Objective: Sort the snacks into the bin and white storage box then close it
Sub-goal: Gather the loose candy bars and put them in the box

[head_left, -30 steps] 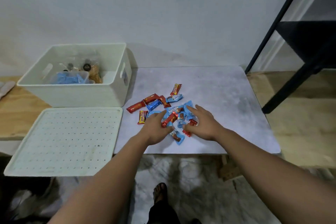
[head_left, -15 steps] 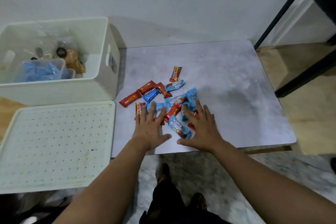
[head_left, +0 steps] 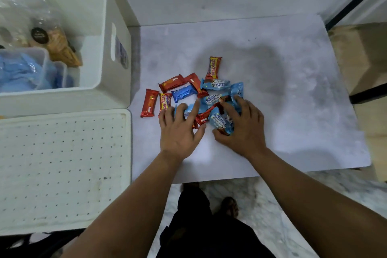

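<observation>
On the bench [head_left: 293,111], at the six o'clock edge of the snack pile [head_left: 201,98], the left hand [head_left: 180,132] lies flat with fingers spread across the wrappers, its grip slack. Just beside it, the right hand [head_left: 243,130] curls its grip around a light-blue packet [head_left: 219,121]. At nine o'clock stands the white storage box [head_left: 109,33], uncovered, with a clear bin [head_left: 45,63] inside; its perforated lid [head_left: 62,163] lies flat at seven o'clock.

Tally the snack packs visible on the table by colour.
Light blue packs: 5
Dark blue pack: 1
Plain red packs: 4
Red-and-yellow packs: 2
Total: 12 in view; more may lie hidden.
</observation>
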